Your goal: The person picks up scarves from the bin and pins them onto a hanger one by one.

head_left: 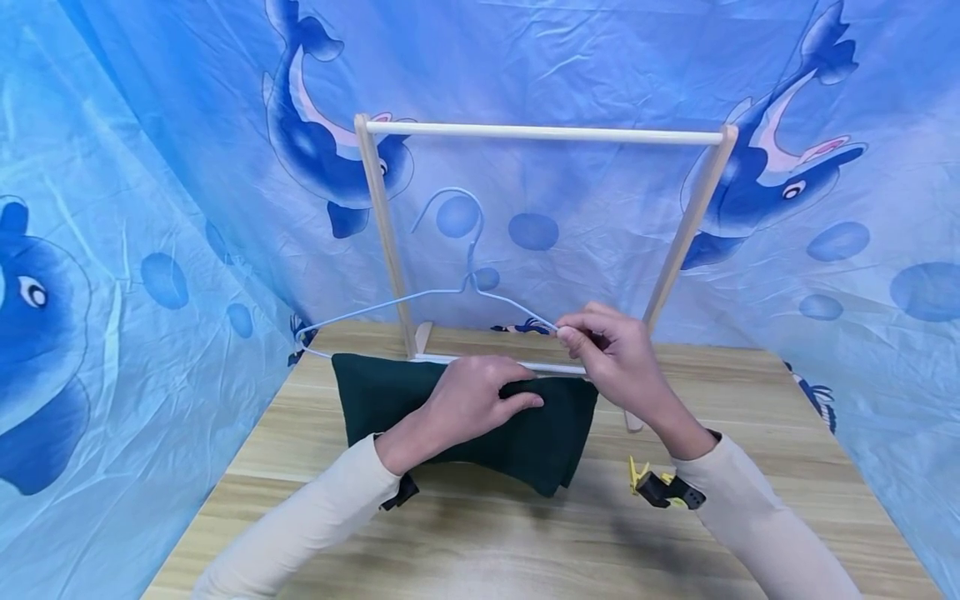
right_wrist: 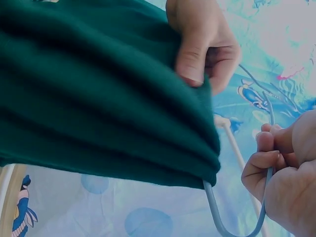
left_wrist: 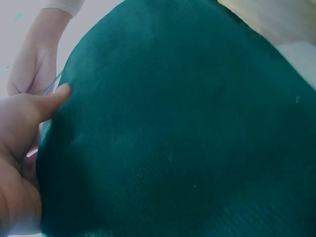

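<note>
A dark green cloth (head_left: 555, 433) hangs folded over the lower bar of a light blue wire hanger (head_left: 470, 280). My left hand (head_left: 468, 398) pinches the cloth near its top edge, with the thumb on the near side. In the right wrist view that thumb lies on the green fabric (right_wrist: 98, 108). My right hand (head_left: 618, 354) pinches the hanger's right shoulder wire between thumb and fingers. The hanger's rounded right end (right_wrist: 222, 224) sticks out past the fabric in the right wrist view. Cloth fills most of the left wrist view and hides what lies behind it.
Behind the hanger stands a rack with wooden posts (head_left: 386, 225) and a white top rail (head_left: 547, 133). It rests on a wood-grain table (head_left: 255, 475). A blue curtain (head_left: 600, 67) printed with dolphins surrounds the table.
</note>
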The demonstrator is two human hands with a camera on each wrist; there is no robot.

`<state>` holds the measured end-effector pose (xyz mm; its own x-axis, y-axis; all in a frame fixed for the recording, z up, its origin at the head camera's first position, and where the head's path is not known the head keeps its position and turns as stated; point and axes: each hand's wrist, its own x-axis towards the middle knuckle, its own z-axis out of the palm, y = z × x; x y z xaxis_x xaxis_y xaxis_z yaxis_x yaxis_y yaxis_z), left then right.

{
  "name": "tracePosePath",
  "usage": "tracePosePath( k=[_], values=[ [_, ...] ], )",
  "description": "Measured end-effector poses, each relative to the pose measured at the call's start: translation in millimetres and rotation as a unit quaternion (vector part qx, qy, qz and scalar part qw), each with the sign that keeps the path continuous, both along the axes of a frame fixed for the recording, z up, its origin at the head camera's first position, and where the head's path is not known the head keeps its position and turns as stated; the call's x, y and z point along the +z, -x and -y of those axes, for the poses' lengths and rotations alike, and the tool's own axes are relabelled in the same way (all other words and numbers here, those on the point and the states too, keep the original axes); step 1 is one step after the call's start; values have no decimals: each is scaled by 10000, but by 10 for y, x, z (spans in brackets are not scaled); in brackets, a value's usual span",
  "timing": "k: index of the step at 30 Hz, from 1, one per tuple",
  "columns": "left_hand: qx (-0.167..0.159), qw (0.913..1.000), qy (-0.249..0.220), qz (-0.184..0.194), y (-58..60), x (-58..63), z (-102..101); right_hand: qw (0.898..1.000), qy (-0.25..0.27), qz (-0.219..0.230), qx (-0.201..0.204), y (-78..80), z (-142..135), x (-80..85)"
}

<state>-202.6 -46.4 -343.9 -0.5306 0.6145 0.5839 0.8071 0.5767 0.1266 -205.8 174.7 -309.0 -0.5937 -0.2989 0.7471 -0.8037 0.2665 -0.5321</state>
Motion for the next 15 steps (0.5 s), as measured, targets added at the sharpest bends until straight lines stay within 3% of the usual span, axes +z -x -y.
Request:
tracePosePath(
  k=[8, 15],
  values=[
    [141, 9990, 413, 52, 16, -12, 0, 10000, -10, 19, -40, -20, -3, 18],
    [253, 9985, 393, 279, -14, 112, 195, 9999, -1, 68, -101, 7, -26, 10]
  ],
)
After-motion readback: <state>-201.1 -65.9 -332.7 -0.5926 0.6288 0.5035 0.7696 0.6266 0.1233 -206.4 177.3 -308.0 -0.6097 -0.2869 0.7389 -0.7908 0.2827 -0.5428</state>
